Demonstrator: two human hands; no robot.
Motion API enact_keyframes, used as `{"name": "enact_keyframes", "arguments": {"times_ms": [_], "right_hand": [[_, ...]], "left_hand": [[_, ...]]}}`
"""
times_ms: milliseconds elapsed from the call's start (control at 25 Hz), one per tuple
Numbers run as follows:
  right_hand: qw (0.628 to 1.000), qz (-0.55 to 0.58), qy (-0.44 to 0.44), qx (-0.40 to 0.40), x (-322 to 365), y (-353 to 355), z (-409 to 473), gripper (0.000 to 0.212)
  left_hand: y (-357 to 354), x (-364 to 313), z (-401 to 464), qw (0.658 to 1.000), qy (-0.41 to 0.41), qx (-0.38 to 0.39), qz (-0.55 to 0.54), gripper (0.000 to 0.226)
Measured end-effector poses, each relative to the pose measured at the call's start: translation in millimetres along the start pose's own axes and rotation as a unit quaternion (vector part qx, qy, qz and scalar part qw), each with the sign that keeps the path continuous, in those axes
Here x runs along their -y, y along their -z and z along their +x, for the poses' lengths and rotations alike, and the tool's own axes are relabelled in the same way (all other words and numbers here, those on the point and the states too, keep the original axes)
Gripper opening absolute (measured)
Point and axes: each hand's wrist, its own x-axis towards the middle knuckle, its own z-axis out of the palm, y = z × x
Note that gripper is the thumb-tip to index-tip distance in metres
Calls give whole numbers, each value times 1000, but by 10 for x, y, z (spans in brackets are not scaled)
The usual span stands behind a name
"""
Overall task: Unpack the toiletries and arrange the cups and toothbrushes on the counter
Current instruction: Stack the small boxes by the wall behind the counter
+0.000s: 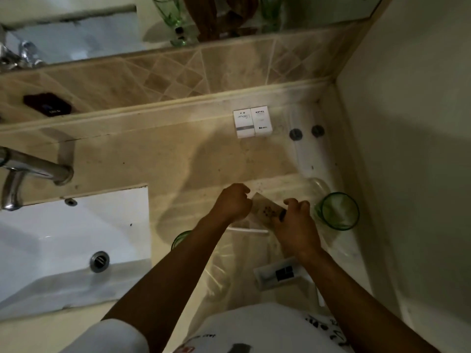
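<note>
A beige stone counter (158, 154) is seen with a white sink (63, 238) and chrome tap (33, 169) at left, mirror above. A small packet (266, 208) is pinched between left hand (233, 202) and right hand (293, 225). One green glass (339, 211) stands right; another (179, 238) is mostly hidden by the forearm. Two white boxes (252, 122) stand near the backsplash. Packet contents cannot be made out.
</note>
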Motion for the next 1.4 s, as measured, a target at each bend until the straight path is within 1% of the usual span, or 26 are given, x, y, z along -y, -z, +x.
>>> {"name": "enact_keyframes", "arguments": {"times_ms": [80,160,200,280,360,480,600,760,920,1000,1080,1280,1400], "right_hand": [[998,56,-31,24,-20,-69,-28,62],[994,93,-45,26,-4,-80,5,62],[992,112,-49,24,13,-65,44,62],[987,156,-46,10,82,-5,163,59],[983,180,-28,-15,210,75,309,52],[981,189,12,-42,478,196,609,35],[975,213,41,-55,764,310,982,21],[970,226,54,-69,1044,474,1443,21],[973,198,73,-98,1159,527,1824,23],[973,171,103,-120,1169,507,1937,26],[969,158,137,-132,1168,487,2007,24],[963,189,147,-123,1170,453,2139,24],[964,199,133,-112,1164,456,2166,27]], "left_hand": [[-56,-15,-3,1000,2,20,9,34],[-79,-21,0,1000,-9,8,4,17],[-72,-12,4,1000,-15,-5,-9,16],[-30,14,11,998,-20,-37,-45,21],[63,26,48,993,-14,-76,-86,30],[284,-7,202,981,-7,-123,-151,39],[543,-90,434,964,-1,-167,-208,42],[780,-234,741,946,-18,-202,-253,40],[889,-341,1038,940,-11,-214,-265,39],[911,-370,1153,947,-3,-213,-240,42],[905,-384,1228,950,0,-212,-231,40],[907,-386,1354,951,7,-212,-224,37],[922,-383,1391,951,12,-210,-228,41]]}}
